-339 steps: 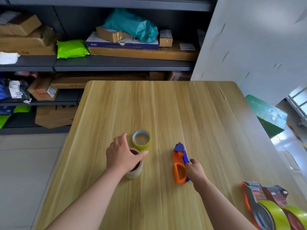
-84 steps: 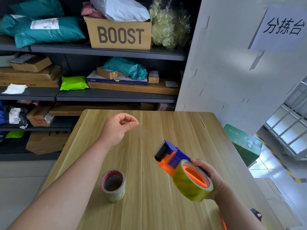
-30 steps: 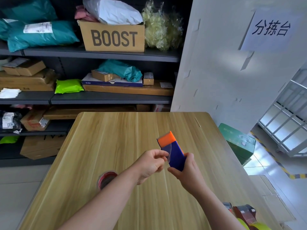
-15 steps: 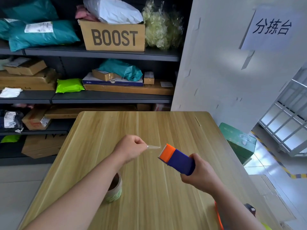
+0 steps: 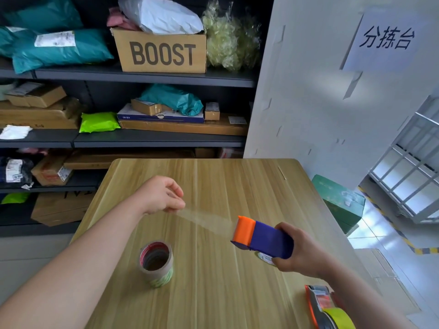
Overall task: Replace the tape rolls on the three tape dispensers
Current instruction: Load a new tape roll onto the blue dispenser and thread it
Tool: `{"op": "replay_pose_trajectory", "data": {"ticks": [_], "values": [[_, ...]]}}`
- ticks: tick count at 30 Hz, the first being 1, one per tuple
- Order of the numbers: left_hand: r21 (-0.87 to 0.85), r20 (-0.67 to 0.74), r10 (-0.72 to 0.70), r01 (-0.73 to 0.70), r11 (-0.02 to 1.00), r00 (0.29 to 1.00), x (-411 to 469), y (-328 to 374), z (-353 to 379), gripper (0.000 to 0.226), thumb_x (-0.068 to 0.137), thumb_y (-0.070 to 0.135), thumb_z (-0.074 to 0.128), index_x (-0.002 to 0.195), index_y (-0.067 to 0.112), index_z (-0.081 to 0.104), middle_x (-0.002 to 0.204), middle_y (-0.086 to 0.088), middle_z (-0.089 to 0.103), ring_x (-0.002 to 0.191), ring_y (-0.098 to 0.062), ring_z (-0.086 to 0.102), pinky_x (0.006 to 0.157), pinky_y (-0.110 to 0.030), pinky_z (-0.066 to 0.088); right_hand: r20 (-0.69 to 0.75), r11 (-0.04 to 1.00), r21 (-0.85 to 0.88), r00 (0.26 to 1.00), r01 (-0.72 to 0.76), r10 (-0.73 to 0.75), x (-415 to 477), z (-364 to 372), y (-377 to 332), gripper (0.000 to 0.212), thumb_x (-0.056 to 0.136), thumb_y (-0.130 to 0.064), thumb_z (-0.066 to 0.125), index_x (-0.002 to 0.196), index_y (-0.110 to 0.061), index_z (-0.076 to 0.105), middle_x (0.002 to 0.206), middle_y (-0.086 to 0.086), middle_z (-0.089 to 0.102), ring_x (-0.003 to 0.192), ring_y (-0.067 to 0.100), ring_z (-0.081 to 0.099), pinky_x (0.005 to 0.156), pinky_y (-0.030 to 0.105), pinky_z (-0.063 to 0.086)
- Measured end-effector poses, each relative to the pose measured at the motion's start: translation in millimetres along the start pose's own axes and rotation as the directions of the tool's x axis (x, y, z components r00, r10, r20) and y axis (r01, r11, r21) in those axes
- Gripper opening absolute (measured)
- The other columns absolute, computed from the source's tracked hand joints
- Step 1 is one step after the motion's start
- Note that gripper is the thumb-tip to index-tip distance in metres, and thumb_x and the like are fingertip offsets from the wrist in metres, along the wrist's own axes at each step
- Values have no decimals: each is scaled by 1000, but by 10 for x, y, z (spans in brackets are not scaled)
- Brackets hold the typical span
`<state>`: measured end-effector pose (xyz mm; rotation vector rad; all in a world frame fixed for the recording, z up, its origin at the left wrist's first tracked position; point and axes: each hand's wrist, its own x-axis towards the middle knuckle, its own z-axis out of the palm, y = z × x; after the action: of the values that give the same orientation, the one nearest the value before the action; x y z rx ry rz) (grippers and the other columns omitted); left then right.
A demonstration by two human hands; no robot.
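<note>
**Sorting table: hands, tape gear, surroundings**

**Hands, 2.** The right hand (image 5: 300,254) is wrapped around the rear of a blue tape dispenser (image 5: 266,237) with an orange nose. It holds the dispenser above the table (image 5: 213,176), nose pointing toward the left hand (image 5: 162,195). The fingers hide the dispenser's handle. The left hand is raised ahead and to the left of the right one. Its thumb and fingertips pinch the free end of a tape strip (image 5: 206,218).

**Tape strip, 1.** Clear, stretched from the orange nose to the left hand's pinch. It spans the gap between the two hands, off the tabletop.

**Dispensers in view, 2.** One is in the right hand. A second dispenser (image 5: 319,305), red-orange, lies on the table just beside the right forearm and is cut by the frame's lower edge. Whether another lies behind it cannot be told.

**Rolls, 2 plainly visible.** A loose roll (image 5: 156,262) stands on end on the table, nearer the body than the left hand and beside the left forearm. It has a brown core with a red-rimmed bore. A yellow roll (image 5: 339,317) sits in the second dispenser.

**Surroundings.**
- Beyond the left hand: dark shelving (image 5: 142,78) stacked with parcels, including one BOOST carton (image 5: 164,53).
- Beyond the right hand: a white wall (image 5: 308,103) bearing one paper sign (image 5: 384,41).
- On the right hand's outer side: one green box (image 5: 339,203), past the table edge.
</note>
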<state>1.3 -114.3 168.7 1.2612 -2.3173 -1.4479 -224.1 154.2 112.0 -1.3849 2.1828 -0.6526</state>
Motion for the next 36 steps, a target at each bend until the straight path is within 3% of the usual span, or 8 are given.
{"op": "replay_pose_trajectory", "data": {"ticks": [3,9,15,20,31,36], "values": [[23,-52,45,-44,999,998,-3,2,20,18,78,4,75,92,7,63,81,-8,74,73,-19,71,61,-24,55,4,1000,-5,1000,14,-14,-25,-22,10,37,57,-35,74,89,-30,54,74,-9,58,62,6,55,55,17,46],[0,-202,114,-116,993,973,21,14,31,17,77,7,78,87,12,64,74,-5,73,72,-19,71,77,-39,58,15,1000,22,1000,11,-11,-48,25,16,30,59,-34,74,83,-29,57,66,-7,55,55,7,50,52,17,40],[59,-289,146,-134,989,946,12,101,42,18,79,12,76,92,11,63,77,0,72,75,-16,67,66,-28,51,28,999,-32,1000,-2,3,-29,25,13,35,60,-40,71,90,-26,57,74,0,60,58,8,51,55,19,41],[149,-418,190,-139,979,889,43,217,-31,13,85,15,70,92,15,60,85,1,68,80,-16,62,56,-23,40,3,999,-49,1000,-18,18,-77,43,62,30,59,-37,69,82,-27,54,66,-6,55,53,7,48,52,18,40],[66,-217,231,-222,973,948,-178,547,83,26,83,19,72,100,24,53,82,6,73,85,-11,64,68,-25,46,-15,968,-37,969,-248,247,44,131,66,36,67,-48,74,85,-25,53,65,-3,63,56,10,58,52,21,44],[-329,-25,221,-217,919,975,-322,621,370,25,87,1,64,108,9,53,85,-11,74,81,-24,72,78,-38,60,-83,942,61,939,-331,335,168,224,-29,39,83,-42,69,93,-12,46,80,1,54,63,13,45,51,22,34]]}}
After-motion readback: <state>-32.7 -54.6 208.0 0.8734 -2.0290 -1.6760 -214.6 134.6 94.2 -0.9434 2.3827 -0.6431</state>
